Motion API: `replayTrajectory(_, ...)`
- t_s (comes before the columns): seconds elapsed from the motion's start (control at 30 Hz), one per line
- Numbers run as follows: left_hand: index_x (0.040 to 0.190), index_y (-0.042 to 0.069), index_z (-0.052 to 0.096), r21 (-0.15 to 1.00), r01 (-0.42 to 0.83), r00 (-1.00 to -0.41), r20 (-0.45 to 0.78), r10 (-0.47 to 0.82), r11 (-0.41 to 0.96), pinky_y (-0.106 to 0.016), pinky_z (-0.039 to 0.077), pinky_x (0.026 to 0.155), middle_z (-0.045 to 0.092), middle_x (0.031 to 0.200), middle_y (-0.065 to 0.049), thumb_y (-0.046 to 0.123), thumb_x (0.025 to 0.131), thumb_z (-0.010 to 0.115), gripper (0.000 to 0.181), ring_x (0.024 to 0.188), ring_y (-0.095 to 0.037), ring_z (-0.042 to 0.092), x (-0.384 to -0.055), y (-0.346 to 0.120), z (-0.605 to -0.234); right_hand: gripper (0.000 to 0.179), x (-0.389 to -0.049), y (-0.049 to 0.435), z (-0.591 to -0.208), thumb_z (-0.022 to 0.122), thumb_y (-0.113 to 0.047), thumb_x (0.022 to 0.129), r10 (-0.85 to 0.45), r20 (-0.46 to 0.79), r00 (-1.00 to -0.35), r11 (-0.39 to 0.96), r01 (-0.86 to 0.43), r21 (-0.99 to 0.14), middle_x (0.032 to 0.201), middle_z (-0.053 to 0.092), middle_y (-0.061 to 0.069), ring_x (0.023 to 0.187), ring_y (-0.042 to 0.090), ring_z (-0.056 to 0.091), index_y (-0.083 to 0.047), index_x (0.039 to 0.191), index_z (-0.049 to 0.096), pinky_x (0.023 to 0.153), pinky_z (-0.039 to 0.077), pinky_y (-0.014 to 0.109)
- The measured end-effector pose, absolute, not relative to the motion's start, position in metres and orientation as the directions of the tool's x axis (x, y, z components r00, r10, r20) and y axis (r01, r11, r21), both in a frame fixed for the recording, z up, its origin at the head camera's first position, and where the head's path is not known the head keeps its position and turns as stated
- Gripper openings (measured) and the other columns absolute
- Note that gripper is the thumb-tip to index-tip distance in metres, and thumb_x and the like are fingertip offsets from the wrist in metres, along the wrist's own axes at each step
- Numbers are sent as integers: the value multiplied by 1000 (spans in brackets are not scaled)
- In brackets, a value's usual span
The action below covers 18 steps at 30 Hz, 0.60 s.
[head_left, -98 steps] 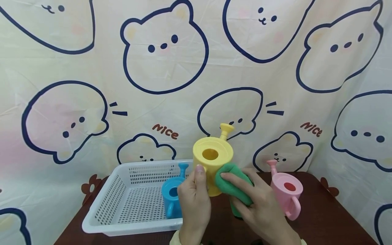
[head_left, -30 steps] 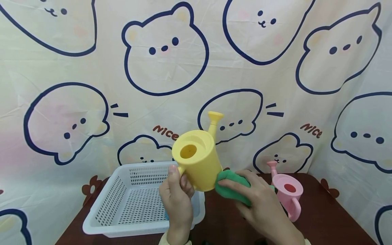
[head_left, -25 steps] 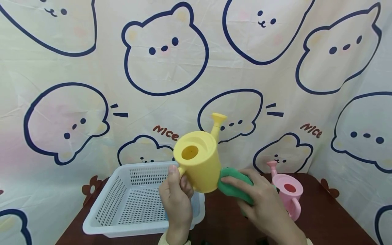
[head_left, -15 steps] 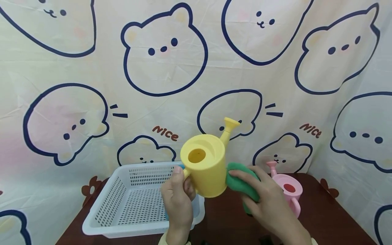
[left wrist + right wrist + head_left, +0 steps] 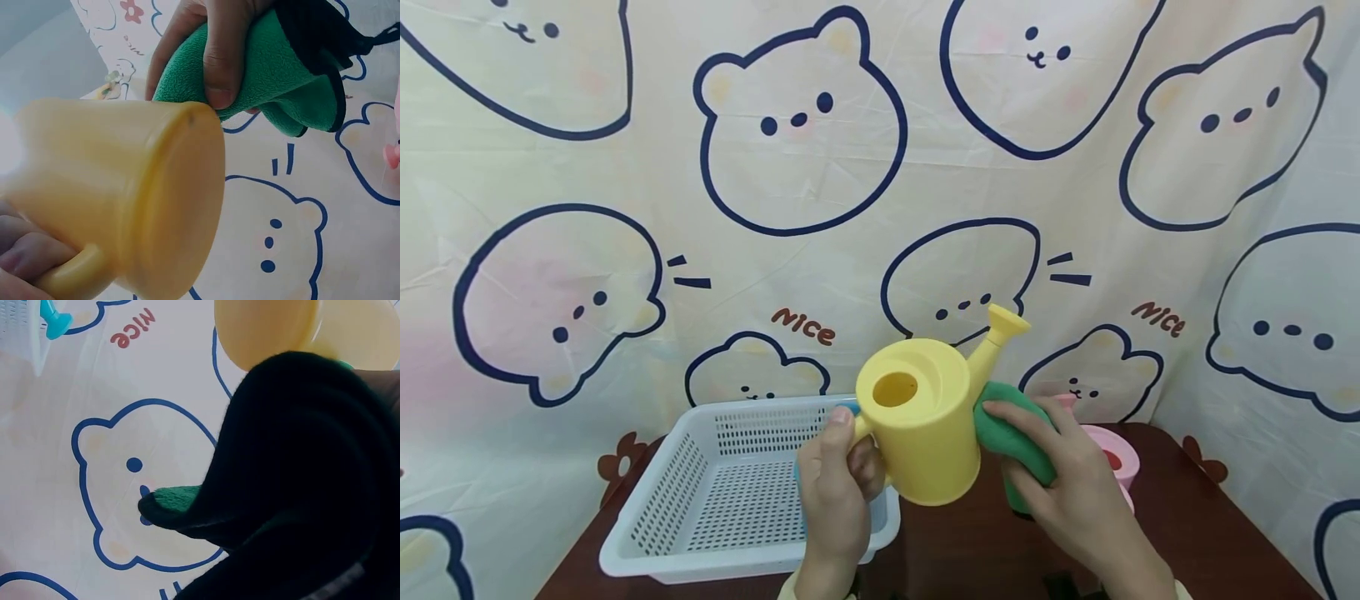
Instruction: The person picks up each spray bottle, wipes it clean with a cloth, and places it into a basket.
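A yellow watering can (image 5: 928,450) is held up off the table, its spout pointing up and to the right. My left hand (image 5: 837,492) grips it by the handle, thumb on top. My right hand (image 5: 1075,492) holds a folded green towel (image 5: 1011,433) with dark edging against the can's side, just below the spout. In the left wrist view the towel (image 5: 256,69) meets the can (image 5: 125,169) near its base rim, pressed by the right thumb. The towel's dark folds (image 5: 300,462) fill much of the right wrist view and hide the right fingers there.
A white perforated basket (image 5: 647,542) stands on the dark brown table (image 5: 1217,542) at left. The blue watering can in it is mostly hidden behind my left hand. Behind my right hand sits a pink watering can (image 5: 1123,442), partly covered. A patterned curtain (image 5: 850,275) hangs behind.
First the yellow can moved left as the blue one became mostly covered. Over the last second it has come back right and lower, spout leaning further right, with the towel following along its side.
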State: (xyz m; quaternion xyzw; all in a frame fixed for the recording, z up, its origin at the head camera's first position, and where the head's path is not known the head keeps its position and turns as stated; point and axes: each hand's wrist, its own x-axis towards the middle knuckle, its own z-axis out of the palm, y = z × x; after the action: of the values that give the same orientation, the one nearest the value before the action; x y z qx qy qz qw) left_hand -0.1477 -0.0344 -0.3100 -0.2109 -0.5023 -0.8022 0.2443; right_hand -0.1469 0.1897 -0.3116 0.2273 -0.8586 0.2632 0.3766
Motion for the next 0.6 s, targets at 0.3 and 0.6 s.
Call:
replayTrajectory(0.3, 61, 0, 26, 766, 557, -828, 541, -146, -322, -16, 20, 38, 21, 50, -9, 23, 112, 37, 57, 41, -6, 20, -144, -34, -308, 75, -148, 189, -310, 86, 5, 79, -138, 797, -589, 758, -580, -298, 129, 65, 1, 109, 19, 66, -35, 139, 65, 95, 59, 32)
replayTrajectory(0.6, 61, -3, 29, 806, 523, -849, 519, -95, -277, -15, 21, 39, 24, 49, -9, 24, 113, 37, 59, 41, -3, 25, -142, -35, -307, 70, -150, 192, -309, 80, 9, 81, -36, 838, -545, 729, -588, -352, 126, 65, 7, 102, 6, 54, -28, 139, 67, 96, 36, 0)
